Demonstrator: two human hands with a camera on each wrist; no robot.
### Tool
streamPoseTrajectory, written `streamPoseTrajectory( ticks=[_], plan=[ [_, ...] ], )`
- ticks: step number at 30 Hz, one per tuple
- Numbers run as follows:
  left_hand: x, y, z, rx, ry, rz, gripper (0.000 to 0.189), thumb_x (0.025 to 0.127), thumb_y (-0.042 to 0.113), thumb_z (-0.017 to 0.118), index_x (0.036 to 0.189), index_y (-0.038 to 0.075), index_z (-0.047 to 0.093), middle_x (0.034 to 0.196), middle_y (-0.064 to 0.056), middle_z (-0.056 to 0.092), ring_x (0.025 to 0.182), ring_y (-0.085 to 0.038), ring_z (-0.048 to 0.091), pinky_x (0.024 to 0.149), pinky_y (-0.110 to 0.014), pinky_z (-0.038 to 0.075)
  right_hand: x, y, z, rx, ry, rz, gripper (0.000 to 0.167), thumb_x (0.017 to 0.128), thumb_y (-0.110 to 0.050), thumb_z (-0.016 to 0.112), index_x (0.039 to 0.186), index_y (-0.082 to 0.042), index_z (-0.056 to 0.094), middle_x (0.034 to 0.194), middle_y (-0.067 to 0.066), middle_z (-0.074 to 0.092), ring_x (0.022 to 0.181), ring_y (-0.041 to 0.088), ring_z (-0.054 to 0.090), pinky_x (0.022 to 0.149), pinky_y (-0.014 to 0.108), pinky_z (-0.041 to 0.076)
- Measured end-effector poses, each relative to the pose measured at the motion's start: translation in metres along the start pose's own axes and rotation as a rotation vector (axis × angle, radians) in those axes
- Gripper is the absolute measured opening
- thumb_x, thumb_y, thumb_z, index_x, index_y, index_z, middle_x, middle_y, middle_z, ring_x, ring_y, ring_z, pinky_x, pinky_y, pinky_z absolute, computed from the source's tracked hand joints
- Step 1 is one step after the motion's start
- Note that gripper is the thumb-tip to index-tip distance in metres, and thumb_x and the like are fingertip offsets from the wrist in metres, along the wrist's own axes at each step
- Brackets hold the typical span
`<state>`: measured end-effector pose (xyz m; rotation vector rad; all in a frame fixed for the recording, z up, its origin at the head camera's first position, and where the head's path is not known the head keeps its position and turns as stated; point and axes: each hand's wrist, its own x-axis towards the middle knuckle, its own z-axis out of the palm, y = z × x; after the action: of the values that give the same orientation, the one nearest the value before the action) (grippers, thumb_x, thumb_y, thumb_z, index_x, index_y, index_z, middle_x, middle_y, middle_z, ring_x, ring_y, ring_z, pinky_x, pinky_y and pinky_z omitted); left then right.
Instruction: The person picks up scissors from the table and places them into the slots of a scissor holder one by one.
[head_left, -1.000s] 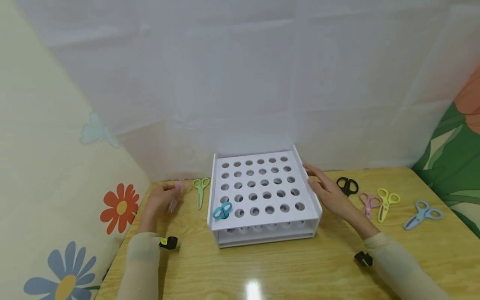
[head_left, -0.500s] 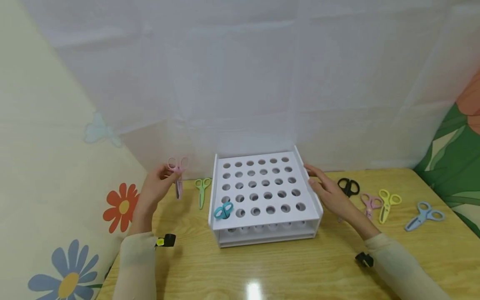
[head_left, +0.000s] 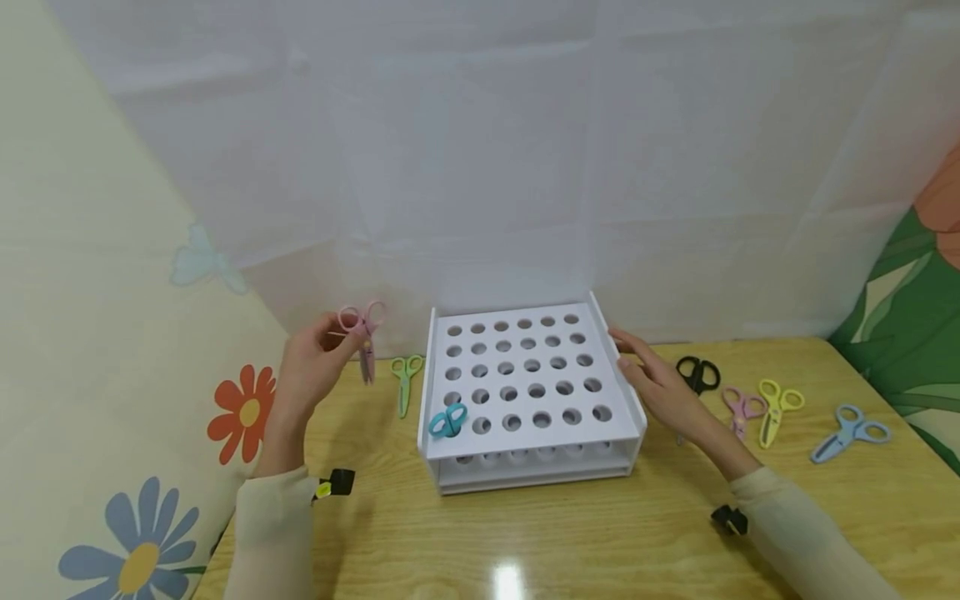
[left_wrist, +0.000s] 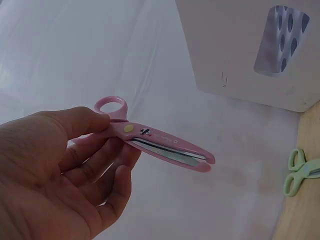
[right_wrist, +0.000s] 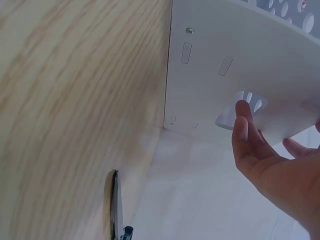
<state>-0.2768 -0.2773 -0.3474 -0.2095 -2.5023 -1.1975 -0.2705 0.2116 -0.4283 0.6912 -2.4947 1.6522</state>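
Pinched between thumb and fingers of my left hand (head_left: 311, 362) is a pair of pink scissors (head_left: 367, 354). They hang above the table left of the rack, blades down, handle loops up. In the left wrist view the pink scissors (left_wrist: 165, 146) show metal blade edges inside pink plastic. My right hand (head_left: 666, 396) rests at the right side of a white holed rack (head_left: 525, 443). The right wrist view puts its fingers (right_wrist: 241, 130) by the cut-out in the rack's side panel (right_wrist: 210, 75). Teal scissors (head_left: 449, 422) stand in the rack's front left hole, loops up.
Green scissors (head_left: 405, 390) lie between the left hand and the rack. To the right lie black scissors (head_left: 699, 387), another pink pair (head_left: 741, 406), yellow scissors (head_left: 771, 423) and blue scissors (head_left: 842, 435). A white sheet (head_left: 480, 167) hangs behind the table (head_left: 570, 533).
My left hand has lifted the pink scissors off the table and moved them slightly right, turning them upright with the blades down. The right hand stays at the rack's side.
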Motion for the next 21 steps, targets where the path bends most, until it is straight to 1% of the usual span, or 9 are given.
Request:
streamPoseTrajectory(
  ticks=[4, 7, 12, 16, 19, 21],
  plan=[
    [-0.002, 0.006, -0.001, 0.032, -0.005, 0.029, 0.037, 0.100, 0.040, 0.066, 0.117, 0.008, 0.069, 0.106, -0.008, 0.071, 0.092, -0.022, 0.067, 0.073, -0.030, 0.052, 0.000, 0.000, 0.000, -0.002, 0.003, -0.002, 0.052, 0.112, -0.026, 0.041, 0.162, -0.018, 0.029, 0.148, 0.023, 0.043, 0.118, 0.041, 0.059, 0.091, 0.053, 0.050],
    [-0.004, 0.011, -0.002, 0.048, -0.025, 0.061, 0.034, 0.100, 0.036, 0.068, 0.119, 0.009, 0.069, 0.106, -0.008, 0.070, 0.089, -0.022, 0.068, 0.072, -0.029, 0.053, 0.000, 0.001, 0.000, -0.003, 0.002, -0.002, 0.052, 0.112, -0.025, 0.041, 0.162, -0.018, 0.029, 0.148, 0.023, 0.043, 0.119, 0.042, 0.059, 0.091, 0.054, 0.049],
    [-0.007, 0.021, -0.002, 0.045, -0.046, 0.142, 0.032, 0.099, 0.022, 0.070, 0.126, 0.007, 0.065, 0.104, -0.009, 0.070, 0.087, -0.025, 0.069, 0.071, -0.023, 0.054, 0.000, 0.001, 0.000, -0.002, -0.001, -0.004, 0.052, 0.112, -0.026, 0.042, 0.162, -0.019, 0.030, 0.148, 0.023, 0.043, 0.119, 0.042, 0.059, 0.091, 0.054, 0.049],
    [-0.010, 0.029, -0.001, 0.058, -0.030, 0.195, 0.038, 0.098, 0.018, 0.071, 0.135, 0.011, 0.061, 0.102, -0.010, 0.071, 0.087, -0.027, 0.071, 0.073, -0.019, 0.053, 0.001, 0.002, 0.000, 0.000, -0.001, -0.006, 0.052, 0.112, -0.026, 0.042, 0.161, -0.018, 0.030, 0.147, 0.023, 0.044, 0.118, 0.042, 0.059, 0.091, 0.053, 0.049],
    [-0.011, 0.036, 0.000, 0.066, -0.015, 0.219, 0.042, 0.098, 0.019, 0.071, 0.138, 0.015, 0.061, 0.102, -0.009, 0.072, 0.087, -0.026, 0.072, 0.074, -0.017, 0.052, 0.001, 0.002, 0.000, 0.001, 0.001, -0.006, 0.052, 0.112, -0.026, 0.041, 0.161, -0.018, 0.030, 0.147, 0.023, 0.044, 0.118, 0.041, 0.059, 0.090, 0.053, 0.050],
    [-0.011, 0.039, 0.001, 0.063, -0.001, 0.226, 0.041, 0.098, 0.018, 0.072, 0.138, 0.016, 0.061, 0.103, -0.007, 0.071, 0.087, -0.024, 0.072, 0.073, -0.016, 0.052, 0.001, 0.002, 0.000, -0.001, 0.001, -0.006, 0.052, 0.112, -0.026, 0.041, 0.161, -0.018, 0.030, 0.147, 0.023, 0.044, 0.118, 0.041, 0.060, 0.090, 0.053, 0.050]
  ],
)
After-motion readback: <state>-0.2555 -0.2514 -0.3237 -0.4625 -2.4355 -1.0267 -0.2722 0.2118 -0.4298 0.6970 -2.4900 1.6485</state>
